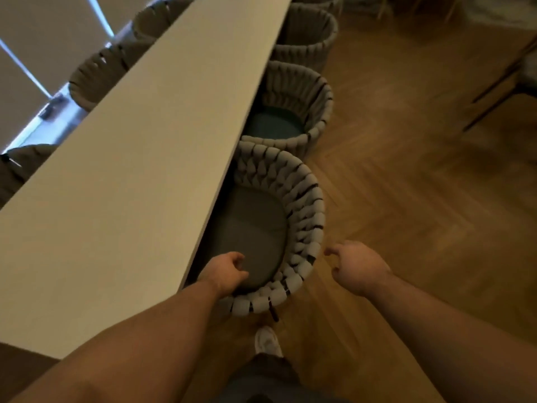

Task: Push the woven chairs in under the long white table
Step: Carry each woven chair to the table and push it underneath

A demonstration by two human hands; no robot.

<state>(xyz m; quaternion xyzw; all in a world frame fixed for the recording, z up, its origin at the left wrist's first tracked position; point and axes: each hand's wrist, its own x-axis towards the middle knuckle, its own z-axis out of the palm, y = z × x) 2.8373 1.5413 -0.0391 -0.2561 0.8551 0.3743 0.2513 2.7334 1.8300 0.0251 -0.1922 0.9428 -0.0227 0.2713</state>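
The long white table point(139, 158) runs from near left to far right. Woven chairs line its right side. The nearest woven chair point(302, 216) has a grey seat cushion point(250, 225), and its front is tucked under the table edge. My left hand point(225, 271) hovers over the near part of this chair's seat, just above the rim, with fingers loosely curled and holding nothing. My right hand point(356, 267) is just right of the chair's back, a small gap away, fingers loosely curled and empty. A second woven chair point(313, 112) with a teal cushion stands beyond it.
More woven chairs point(311, 33) stand farther along this side, and others point(96, 74) line the table's far side. Wooden herringbone floor point(406, 184) spreads to the right. Dark thin furniture legs point(494, 91) stand at the far right. My white shoe point(267, 341) is just behind the nearest chair.
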